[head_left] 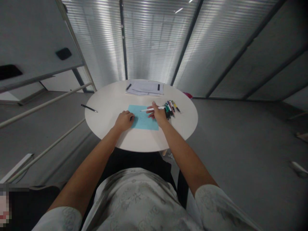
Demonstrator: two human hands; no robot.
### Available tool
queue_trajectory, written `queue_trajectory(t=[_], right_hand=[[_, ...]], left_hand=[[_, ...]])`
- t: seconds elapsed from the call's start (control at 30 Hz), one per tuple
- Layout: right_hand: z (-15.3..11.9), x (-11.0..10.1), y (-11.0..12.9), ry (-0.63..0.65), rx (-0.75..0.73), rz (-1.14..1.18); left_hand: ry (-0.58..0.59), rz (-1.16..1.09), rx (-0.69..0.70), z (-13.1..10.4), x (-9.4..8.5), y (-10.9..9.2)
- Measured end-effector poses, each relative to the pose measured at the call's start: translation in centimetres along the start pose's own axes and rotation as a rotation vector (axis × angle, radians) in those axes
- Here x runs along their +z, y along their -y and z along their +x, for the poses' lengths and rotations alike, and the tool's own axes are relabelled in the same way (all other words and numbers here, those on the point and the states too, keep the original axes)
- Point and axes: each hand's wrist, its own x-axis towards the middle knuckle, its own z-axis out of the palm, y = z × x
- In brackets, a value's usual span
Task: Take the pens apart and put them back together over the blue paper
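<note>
A sheet of light blue paper [145, 124] lies on the round white table in front of me, with faint marks on it that I cannot read. My left hand [124, 121] rests at the paper's left edge with its fingers curled in. A small dark spot shows between its thumb and fingers; whether it is an object or shadow is unclear. Over the paper's right part, my right hand [157, 115] grips a slim white pen [145, 110]. The pen lies nearly level, its tip pointing left above the sheet.
Several pens and markers [170, 108] lie bunched right of my right hand. White papers [145, 87] are stacked at the far side of the round table [108, 96]. One black pen [89, 108] overhangs its left edge. A whiteboard on a frame [43, 41] stands left; blinds are behind.
</note>
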Motion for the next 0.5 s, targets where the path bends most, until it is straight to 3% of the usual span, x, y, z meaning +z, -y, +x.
queue_trajectory(t=[0.17, 0.33, 0.5], right_hand=[[-0.48, 0.32, -0.27, -0.024, -0.121, -0.100], [-0.86, -0.04, -0.55, 0.118, -0.085, -0.221], [-0.87, -0.63, -0.31, 0.069, -0.144, -0.412]], left_hand=[[-0.016, 0.034, -0.034, -0.17, -0.19, -0.25], [-0.030, 0.044, -0.067, -0.16, -0.29, -0.36], [-0.037, 0.043, -0.096, -0.10, -0.40, -0.41]])
